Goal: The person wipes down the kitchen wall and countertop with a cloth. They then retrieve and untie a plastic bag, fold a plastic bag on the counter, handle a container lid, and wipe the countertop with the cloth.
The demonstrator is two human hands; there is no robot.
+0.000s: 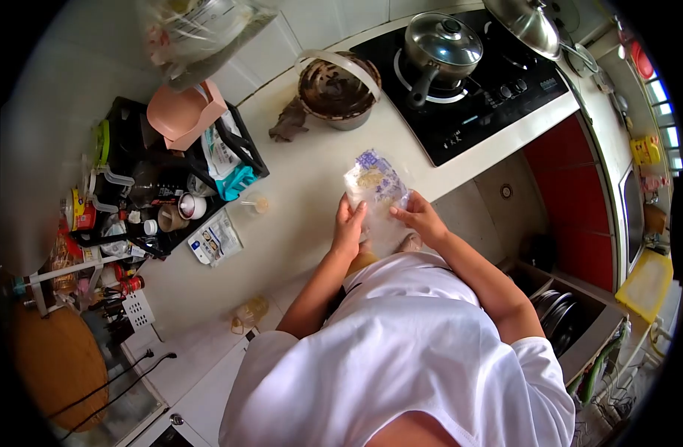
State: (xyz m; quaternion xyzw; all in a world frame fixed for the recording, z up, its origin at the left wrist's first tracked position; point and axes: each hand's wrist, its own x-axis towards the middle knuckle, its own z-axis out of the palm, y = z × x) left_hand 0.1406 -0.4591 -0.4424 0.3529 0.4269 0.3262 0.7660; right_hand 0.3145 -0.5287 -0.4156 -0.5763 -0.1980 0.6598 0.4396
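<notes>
A clear plastic bag with purple print (384,177) and something pale, yellowish inside is held up in front of my body, near the counter's edge. My left hand (349,226) grips its left side, with the thumb on the front. On the right side, my right hand (422,218) pinches the bag between thumb and fingers. What the bag contains is too small to make out. Beyond the bag, on the counter (297,186), stands a round container with dark brown smears inside (334,86) and a white band handle. A crumpled brownish piece (288,121) lies against it.
On the black cooktop (475,112) sits a lidded saucepan (438,52), its handle pointing towards me. A black crate (133,179) of jars and packets is at the left, a flat packet (215,238) before it. An open drawer (572,313) with dishes juts out at right.
</notes>
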